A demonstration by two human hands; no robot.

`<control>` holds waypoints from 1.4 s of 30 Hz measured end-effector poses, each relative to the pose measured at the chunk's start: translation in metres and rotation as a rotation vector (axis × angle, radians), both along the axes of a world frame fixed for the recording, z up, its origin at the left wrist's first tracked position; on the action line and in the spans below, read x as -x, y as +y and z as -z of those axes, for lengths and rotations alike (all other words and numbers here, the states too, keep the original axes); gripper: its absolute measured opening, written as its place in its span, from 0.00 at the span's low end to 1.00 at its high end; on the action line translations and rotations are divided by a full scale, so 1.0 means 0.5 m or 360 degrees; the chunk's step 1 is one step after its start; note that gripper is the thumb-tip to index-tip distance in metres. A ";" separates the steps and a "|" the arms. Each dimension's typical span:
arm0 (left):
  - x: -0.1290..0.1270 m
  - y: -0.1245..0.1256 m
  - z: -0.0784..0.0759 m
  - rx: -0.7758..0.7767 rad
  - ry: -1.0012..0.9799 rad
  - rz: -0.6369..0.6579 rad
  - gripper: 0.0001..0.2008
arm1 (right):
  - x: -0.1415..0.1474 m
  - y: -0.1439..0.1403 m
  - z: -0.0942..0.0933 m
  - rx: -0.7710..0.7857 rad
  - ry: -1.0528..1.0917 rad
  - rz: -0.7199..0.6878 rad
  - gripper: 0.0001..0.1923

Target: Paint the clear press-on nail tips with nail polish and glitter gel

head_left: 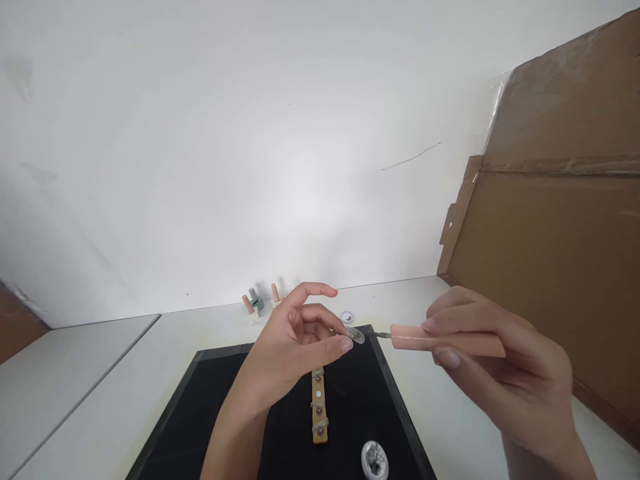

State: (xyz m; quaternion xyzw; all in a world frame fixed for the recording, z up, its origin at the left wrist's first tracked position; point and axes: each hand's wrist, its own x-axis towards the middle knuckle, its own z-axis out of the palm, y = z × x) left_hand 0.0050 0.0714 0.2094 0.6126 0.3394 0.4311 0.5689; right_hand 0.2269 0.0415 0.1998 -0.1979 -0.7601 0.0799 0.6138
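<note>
Between thumb and finger, my left hand (295, 340) pinches a small clear false nail (357, 335) above the black mat. My right hand (505, 360) grips the long peach cap of a nail polish brush (415, 337), its bristle end pointing left. The dark brush tip is right beside the nail; I cannot tell whether they touch. Below my left hand, a narrow wooden strip (319, 417) lies on the mat with several clear nails mounted along it. A small round white dish (375, 460) with dark and silvery contents sits near the mat's front right.
The black mat (220, 393) lies on a white table (195, 327). Several polish bottles (254, 307) with peach and grey caps stand at the back by the white wall. A small round white item (347, 317) lies behind the mat. Large cardboard (550, 220) rises at the right.
</note>
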 end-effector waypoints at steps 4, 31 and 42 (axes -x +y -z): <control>0.000 -0.001 0.001 -0.0006 -0.0003 -0.0002 0.21 | -0.001 -0.002 0.000 -0.0004 0.0013 0.0020 0.14; -0.013 -0.002 -0.001 0.0003 -0.0015 -0.0034 0.04 | 0.004 -0.004 -0.002 0.0019 -0.0015 0.0001 0.14; -0.012 -0.006 -0.002 -0.0031 0.0064 -0.0068 0.04 | 0.018 0.000 -0.003 -0.0012 0.0020 0.0006 0.15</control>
